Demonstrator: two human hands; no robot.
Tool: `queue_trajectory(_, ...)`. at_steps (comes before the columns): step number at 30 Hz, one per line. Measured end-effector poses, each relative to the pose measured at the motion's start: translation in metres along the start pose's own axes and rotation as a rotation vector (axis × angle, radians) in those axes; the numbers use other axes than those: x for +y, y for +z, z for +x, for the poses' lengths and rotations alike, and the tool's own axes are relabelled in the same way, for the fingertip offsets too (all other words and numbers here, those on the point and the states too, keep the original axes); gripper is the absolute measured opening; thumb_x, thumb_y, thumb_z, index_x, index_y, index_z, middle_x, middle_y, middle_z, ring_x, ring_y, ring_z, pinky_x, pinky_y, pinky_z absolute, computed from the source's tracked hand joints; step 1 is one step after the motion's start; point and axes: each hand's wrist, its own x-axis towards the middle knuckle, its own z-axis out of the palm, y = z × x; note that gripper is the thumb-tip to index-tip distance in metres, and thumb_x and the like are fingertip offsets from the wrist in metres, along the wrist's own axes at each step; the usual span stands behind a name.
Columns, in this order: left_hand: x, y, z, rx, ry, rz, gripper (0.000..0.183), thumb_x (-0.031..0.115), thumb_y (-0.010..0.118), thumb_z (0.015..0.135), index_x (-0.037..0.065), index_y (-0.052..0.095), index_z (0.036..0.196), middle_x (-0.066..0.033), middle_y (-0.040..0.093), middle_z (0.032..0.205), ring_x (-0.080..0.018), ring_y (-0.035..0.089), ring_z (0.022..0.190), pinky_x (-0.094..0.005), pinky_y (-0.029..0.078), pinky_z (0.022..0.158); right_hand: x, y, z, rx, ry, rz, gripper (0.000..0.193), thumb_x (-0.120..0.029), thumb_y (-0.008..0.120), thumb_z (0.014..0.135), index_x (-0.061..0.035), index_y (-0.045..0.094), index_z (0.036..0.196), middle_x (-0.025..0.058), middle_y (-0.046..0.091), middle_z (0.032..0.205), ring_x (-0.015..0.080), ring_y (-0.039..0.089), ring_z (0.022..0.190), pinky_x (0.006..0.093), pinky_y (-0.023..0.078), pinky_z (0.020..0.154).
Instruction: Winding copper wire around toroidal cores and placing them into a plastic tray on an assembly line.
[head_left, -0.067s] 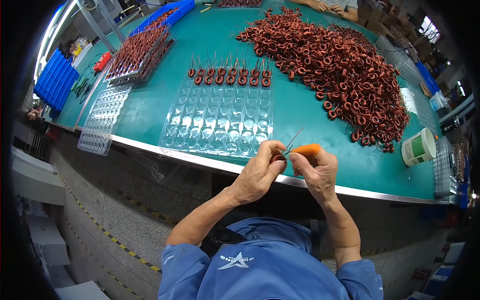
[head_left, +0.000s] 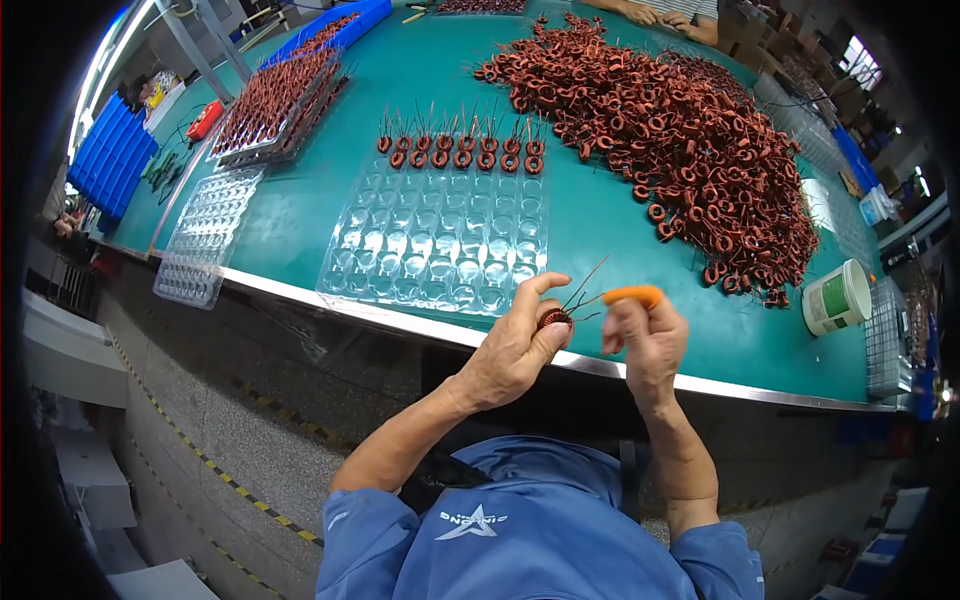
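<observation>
My left hand (head_left: 515, 345) pinches a small copper-wound toroid coil (head_left: 553, 318) just over the table's front edge. Several thin wire leads fan out from the coil towards the upper right. My right hand (head_left: 650, 340) is a short way to the right, fingers curled in. What looks like an orange finger cot (head_left: 632, 294) covers its index finger. One lead reaches close to the orange tip; whether the fingers grip it I cannot make out. Beyond my hands lies a clear plastic tray (head_left: 430, 235) of round pockets, with coils (head_left: 463, 158) standing in its far rows, leads upward.
A large heap of reddish coils (head_left: 680, 150) covers the right of the green table (head_left: 285, 235). Filled trays (head_left: 275, 110) are stacked at left, beside an unfilled tray (head_left: 205, 235). A white bucket (head_left: 838, 298) lies tipped at right. Another person's hands (head_left: 665, 17) rest at the far edge.
My right hand has moved right, away from the coil, and its fingers have curled. The leads now show more openly between my hands. My left hand keeps its hold on the coil.
</observation>
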Motion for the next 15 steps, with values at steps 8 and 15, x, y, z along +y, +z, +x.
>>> queue_trajectory(8, 0.004, -0.001, 0.000, -0.035, -0.023, 0.086, 0.027, 0.023, 0.047, 0.100, 0.000, 0.055, 0.111, -0.0007, 0.052, 0.071, -0.0076, 0.046, 0.061, -0.0220, 0.041, 0.057, 0.011, -0.002, 0.017, -0.095, 0.217, 0.243, 0.035, -0.031, 0.053, 0.098, 0.0017, 0.066, 0.098, 0.0050, 0.064, 0.078, 0.0122, 0.060, 0.072, 0.0244, 0.046, 0.067)
queue_trajectory(15, -0.004, -0.002, -0.005, 0.053, -0.100, 0.076, 0.021, 0.020, 0.048, 0.099, 0.001, 0.054, 0.103, -0.0041, 0.053, 0.065, -0.0108, 0.050, 0.057, -0.0270, 0.042, 0.054, 0.004, 0.002, 0.025, -0.134, 0.094, -0.154, 0.025, -0.021, 0.061, 0.094, 0.0030, 0.066, 0.092, 0.0054, 0.065, 0.076, 0.0114, 0.060, 0.069, 0.0253, 0.048, 0.065)
